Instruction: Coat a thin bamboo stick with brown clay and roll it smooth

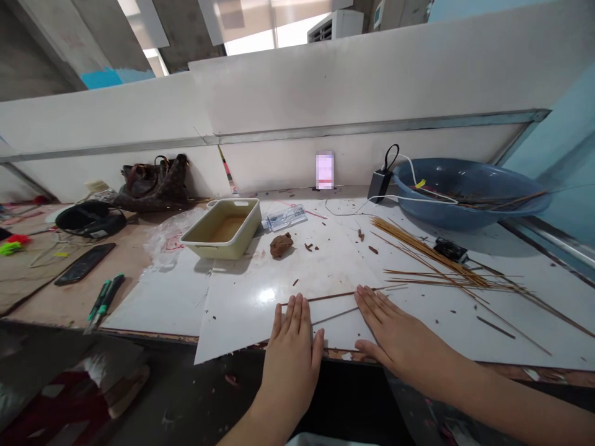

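Both palms face down on a white board [246, 310] at the table's front edge. My left hand [292, 347] lies flat, fingers stretched out, over the left end of a thin brown rod [332, 297]. Toward the rod's right part, my right hand [393, 328] also lies flat, its fingertips on it and its thumb apart. Both hands press from above and grip nothing. A thin grey line, perhaps a shadow or a second stick, runs between them. Beyond the hands sits a brown clay-like lump [281, 246] with small crumbs [311, 247] beside it.
Right of the hands lies a bundle of thin tan sticks [413, 244], and behind it a blue basin [446, 214]. A cream tub [223, 248], clear plastic case [286, 218], lit phone [325, 170], green-handled cutters [106, 300], dark phone [85, 264] and brown bag [155, 186] stand around.
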The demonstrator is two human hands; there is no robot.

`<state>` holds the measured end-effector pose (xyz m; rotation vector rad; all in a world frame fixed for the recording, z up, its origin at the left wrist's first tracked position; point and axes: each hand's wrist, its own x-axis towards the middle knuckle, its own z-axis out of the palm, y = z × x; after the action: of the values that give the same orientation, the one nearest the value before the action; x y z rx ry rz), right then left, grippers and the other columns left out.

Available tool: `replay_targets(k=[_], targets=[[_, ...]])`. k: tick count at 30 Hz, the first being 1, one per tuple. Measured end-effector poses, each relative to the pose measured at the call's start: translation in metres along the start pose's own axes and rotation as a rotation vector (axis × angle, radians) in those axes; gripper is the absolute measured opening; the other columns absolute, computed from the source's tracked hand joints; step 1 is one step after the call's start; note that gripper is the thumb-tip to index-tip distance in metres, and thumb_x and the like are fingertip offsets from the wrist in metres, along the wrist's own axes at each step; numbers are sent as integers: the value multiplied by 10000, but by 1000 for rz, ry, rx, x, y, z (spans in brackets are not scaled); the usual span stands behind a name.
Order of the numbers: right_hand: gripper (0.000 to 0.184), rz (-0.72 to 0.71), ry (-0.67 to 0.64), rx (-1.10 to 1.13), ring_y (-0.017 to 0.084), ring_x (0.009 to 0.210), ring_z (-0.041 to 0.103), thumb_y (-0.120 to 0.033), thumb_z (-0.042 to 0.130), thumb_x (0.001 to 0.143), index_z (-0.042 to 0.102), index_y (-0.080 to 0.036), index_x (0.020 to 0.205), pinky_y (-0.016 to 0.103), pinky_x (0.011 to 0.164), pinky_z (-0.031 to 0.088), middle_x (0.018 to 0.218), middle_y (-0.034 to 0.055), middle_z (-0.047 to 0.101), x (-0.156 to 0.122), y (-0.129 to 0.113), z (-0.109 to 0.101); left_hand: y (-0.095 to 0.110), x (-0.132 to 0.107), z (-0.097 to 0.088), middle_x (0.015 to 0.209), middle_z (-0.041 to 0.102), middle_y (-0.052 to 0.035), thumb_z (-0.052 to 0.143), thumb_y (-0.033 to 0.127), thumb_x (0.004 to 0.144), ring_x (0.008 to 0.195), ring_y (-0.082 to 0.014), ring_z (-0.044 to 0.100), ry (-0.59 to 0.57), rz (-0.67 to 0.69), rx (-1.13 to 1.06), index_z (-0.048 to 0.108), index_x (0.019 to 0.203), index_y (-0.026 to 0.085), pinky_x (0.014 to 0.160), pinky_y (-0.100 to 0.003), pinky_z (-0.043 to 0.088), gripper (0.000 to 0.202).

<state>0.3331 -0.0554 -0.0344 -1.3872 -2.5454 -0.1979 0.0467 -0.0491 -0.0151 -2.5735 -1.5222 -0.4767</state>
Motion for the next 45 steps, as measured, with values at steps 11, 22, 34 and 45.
replay_targets(k=[11, 22, 34, 45], targets=[[902, 98, -120, 37, 388, 1643, 397, -660, 323, 1162, 202, -10, 1775, 565, 1328, 403, 1745, 306, 383, 53, 31, -2, -15, 64, -2, 1667, 528, -279, 374, 343, 1163, 1615, -375, 473, -113, -85, 36, 537, 1617, 4, 1365, -642, 322, 589], [901, 55, -26, 26, 395, 1628, 425, -592, 358, 1174, -58, -79, 1787, 587, 1292, 457, 1777, 281, 306, 7, 13, 6, -11, 23, 1, 1712, 476, -260, 377, 343, 1155, 1637, -368, 436, -63, -61, 43, 469, 1657, 8, 1357, -612, 366, 611], [942, 36, 12, -31, 403, 1610, 459, -615, 381, 1166, -77, -60, 1775, 579, 1281, 475, 1756, 294, 364, -2, 11, 2, -16, 8, -5, 1751, 422, -234, 386, 369, 1159, 1665, -356, 382, -82, -49, 41, 412, 1695, 35, 1359, -631, 358, 632], [916, 102, -167, 43, 397, 1635, 412, -706, 284, 1147, 330, -18, 1750, 565, 1336, 390, 1738, 291, 414, 44, 36, -6, -22, 39, -25, 1732, 432, -254, 341, 373, 1175, 1655, -372, 397, -241, -109, 69, 472, 1659, -1, 1381, -655, 286, 626]])
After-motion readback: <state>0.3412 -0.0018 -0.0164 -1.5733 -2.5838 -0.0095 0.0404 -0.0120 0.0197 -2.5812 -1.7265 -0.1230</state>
